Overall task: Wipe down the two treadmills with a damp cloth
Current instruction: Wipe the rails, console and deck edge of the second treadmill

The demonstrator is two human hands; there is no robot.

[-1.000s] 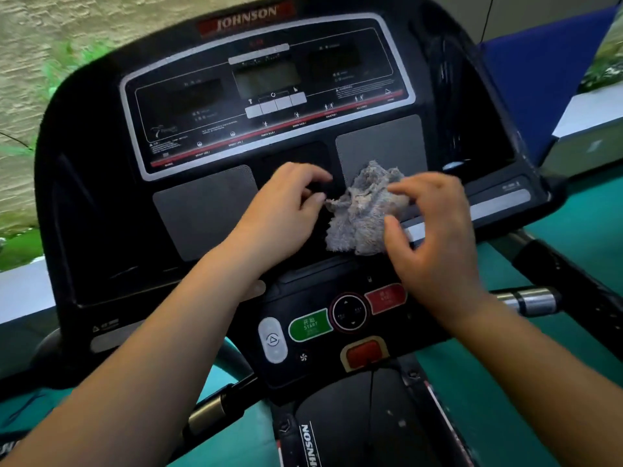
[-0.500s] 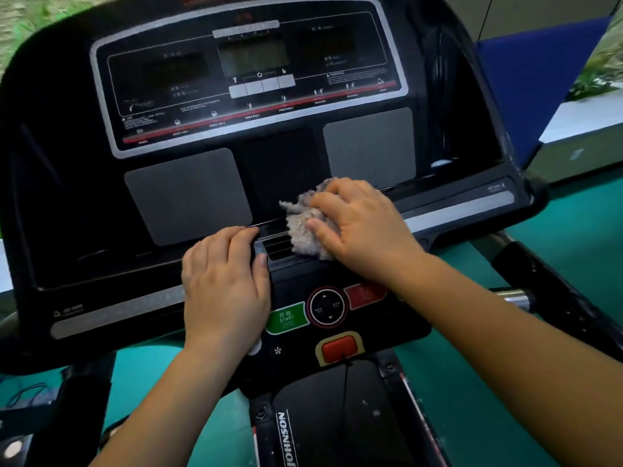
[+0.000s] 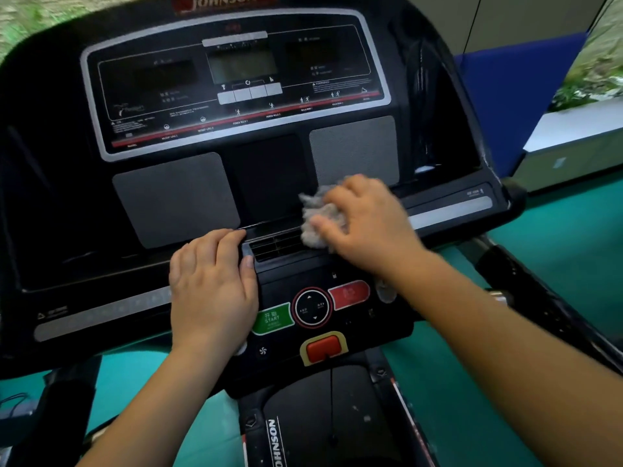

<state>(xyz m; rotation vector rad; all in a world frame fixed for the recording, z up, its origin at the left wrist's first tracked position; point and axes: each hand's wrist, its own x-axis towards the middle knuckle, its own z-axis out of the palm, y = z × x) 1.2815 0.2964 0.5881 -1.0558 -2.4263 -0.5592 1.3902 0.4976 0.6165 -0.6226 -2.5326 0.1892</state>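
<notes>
A black treadmill console (image 3: 60, 203) with a display panel fills the view. My right hand (image 3: 367, 224) grips a crumpled grey cloth (image 3: 315, 220) and presses it on the ledge just right of the vent slot, below the right grey speaker panel. Most of the cloth is hidden under my fingers. My left hand (image 3: 212, 281) rests flat on the console's ledge, left of the vent and above the green start button (image 3: 273, 318).
A round control dial (image 3: 312, 306), a red stop button (image 3: 349, 293) and a red safety key (image 3: 323, 348) sit below my hands. A black handrail (image 3: 553, 298) runs down the right. The floor (image 3: 556, 230) is green. A blue panel (image 3: 499, 92) stands at the back right.
My left hand let go of the cloth and dropped onto the ledge, where it stays. My right hand took the cloth down to the ledge and has slid it slightly right.
</notes>
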